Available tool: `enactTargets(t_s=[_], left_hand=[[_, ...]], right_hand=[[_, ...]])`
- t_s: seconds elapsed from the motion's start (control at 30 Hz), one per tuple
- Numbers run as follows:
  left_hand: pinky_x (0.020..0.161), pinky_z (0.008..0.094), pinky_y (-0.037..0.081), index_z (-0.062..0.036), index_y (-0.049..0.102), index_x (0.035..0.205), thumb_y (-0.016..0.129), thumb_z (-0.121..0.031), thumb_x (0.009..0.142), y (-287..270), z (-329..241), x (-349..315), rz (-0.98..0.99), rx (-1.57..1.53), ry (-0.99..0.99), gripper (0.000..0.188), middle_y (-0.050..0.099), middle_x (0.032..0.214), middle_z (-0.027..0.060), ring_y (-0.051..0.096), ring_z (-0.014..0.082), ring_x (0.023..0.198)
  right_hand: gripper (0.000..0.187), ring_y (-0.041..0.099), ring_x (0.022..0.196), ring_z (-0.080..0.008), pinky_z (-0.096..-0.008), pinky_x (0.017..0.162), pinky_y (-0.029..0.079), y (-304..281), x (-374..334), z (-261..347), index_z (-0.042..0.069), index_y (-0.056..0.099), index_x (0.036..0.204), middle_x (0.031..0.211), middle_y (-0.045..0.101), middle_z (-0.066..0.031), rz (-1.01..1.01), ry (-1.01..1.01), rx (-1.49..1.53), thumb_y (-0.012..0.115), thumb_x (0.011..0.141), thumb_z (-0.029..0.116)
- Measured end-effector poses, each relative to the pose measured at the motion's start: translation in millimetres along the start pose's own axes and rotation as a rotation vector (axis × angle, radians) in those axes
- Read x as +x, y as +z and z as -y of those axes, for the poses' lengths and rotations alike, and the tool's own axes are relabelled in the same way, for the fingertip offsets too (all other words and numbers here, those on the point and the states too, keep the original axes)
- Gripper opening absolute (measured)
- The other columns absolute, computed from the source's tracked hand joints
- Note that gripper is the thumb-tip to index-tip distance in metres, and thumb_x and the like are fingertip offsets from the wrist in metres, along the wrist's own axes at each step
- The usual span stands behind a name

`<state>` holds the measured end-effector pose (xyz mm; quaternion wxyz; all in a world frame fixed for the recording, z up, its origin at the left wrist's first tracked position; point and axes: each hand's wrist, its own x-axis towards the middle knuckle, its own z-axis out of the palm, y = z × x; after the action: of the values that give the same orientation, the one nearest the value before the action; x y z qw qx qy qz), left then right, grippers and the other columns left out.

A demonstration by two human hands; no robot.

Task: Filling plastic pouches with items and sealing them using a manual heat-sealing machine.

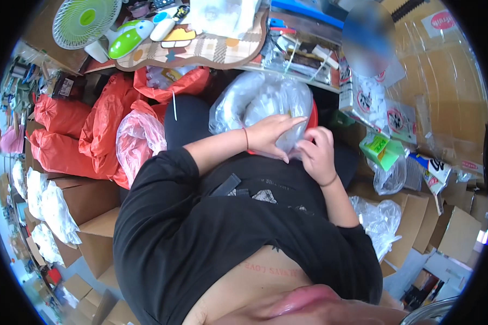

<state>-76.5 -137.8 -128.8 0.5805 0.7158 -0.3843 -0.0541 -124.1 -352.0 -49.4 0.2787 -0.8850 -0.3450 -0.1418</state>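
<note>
A clear plastic bag [257, 97] stuffed with white pieces rests on my lap, against a red rim behind it. My left hand [271, 134] lies flat on the bag's near side, fingers spread and pressing the plastic. Beside it, my right hand [317, 154] pinches the bag's edge between thumb and fingers. Both forearms come out of black sleeves, each with a thin band at the wrist.
Orange plastic bags [87, 130] and a pink-tinted bag [138, 138] pile at the left. A green-and-white fan [84, 21] and a cluttered table [211, 49] stand beyond. Cardboard boxes [417, 216] with clear bags [379, 216] sit at the right and lower left.
</note>
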Motion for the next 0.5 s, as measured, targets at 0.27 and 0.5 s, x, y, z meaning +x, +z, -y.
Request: enactTargets(t_s=[0.27,0.5], left_hand=[[0.085,0.0429,0.048,-0.0042,0.030,0.147,0.054,-0.030,0.097,12.6,23.6,-8.5,-0.068,0.334,-0.105,0.061,0.058,0.106,0.0192,0.061,0.0356,0.094],[0.085,0.0359,0.049,0.0001,0.048,0.136,0.052,-0.028,0.099,-19.6,37.5,-5.4,-0.049,-0.364,-0.508,0.047,0.061,0.110,0.0145,0.063,0.0219,0.092]], right_hand=[[0.015,0.055,0.100,-0.0350,-0.0443,0.089,0.043,72.7,35.3,-28.3,0.004,0.066,0.089,0.097,0.057,-0.0118,-0.395,0.534,1.012,0.067,0.086,0.018],[0.012,0.056,0.089,-0.0340,-0.0450,0.080,0.044,80.0,34.2,-48.9,0.005,0.061,0.088,0.094,0.059,-0.0118,0.042,0.195,-0.009,0.063,0.088,0.017]])
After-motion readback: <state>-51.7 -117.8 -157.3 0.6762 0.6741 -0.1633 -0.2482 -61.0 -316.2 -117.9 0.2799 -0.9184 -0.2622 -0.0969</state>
